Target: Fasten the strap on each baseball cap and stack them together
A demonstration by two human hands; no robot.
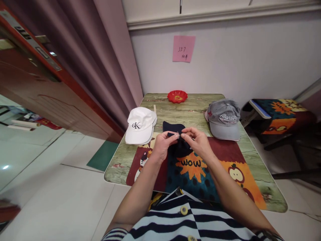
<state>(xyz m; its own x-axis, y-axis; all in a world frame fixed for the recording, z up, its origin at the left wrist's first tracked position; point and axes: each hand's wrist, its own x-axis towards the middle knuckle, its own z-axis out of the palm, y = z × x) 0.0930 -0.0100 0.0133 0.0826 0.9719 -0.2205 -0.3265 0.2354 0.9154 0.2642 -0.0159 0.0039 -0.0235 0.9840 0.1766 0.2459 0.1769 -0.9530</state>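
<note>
A dark navy cap [173, 127] is at the middle of the table, partly hidden by both hands. My left hand [164, 144] pinches the cap's strap from the left. From the right, my right hand [197, 140] has its thumb and fingertips closed on the strap near a small shiny piece, probably a buckle. The fingertips of the two hands nearly meet. White caps [140, 125], one behind another, rest at the table's left side. On the right side sits a grey cap [224, 120] with white lettering, with another cap partly showing behind it.
A red scalloped dish [177, 96] stands at the back of the wooden-patterned table [120, 164]. Under the hands lies a colourful mat [192, 174]. A pink note [184, 49] is on the wall. To the left are a curtain and a door; a stool [281, 115] stands at the right.
</note>
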